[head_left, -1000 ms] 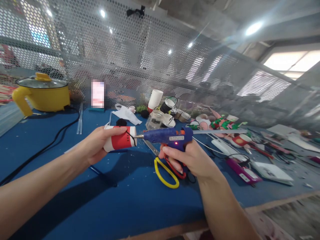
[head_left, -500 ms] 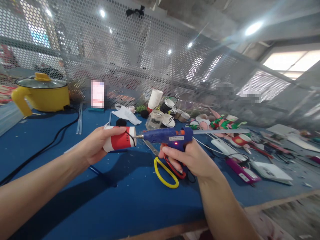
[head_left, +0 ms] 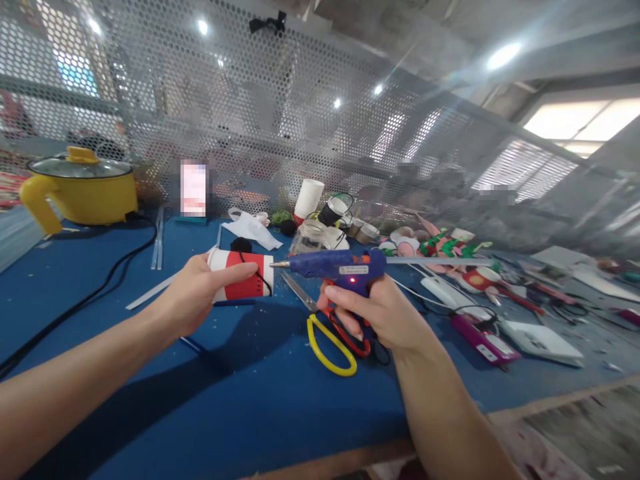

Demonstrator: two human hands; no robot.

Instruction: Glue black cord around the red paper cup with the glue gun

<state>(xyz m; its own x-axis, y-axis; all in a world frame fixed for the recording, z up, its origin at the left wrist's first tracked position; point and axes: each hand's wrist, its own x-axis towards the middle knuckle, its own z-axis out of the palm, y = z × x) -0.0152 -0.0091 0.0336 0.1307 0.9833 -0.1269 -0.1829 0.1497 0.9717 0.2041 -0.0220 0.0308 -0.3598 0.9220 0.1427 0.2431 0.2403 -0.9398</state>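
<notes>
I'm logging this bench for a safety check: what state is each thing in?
Glue gun: indicator light glowing red, glue stick in its rear, held in right hand.
Red-and-white cup: on its side, held in left hand.
Scissors: lying on the table, partly hidden; blade gap unclear.
Yellow pot: lid on.
Upright screen: lit, contents blurred.
White cups: nested in a leaning stack.

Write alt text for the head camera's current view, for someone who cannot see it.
A person's left grip holds a red-and-white paper cup sideways; the right grip points a blue glue gun at one end, contact unclear. Scissors lie beneath on a blue table, with a yellow pot at far left.
</notes>
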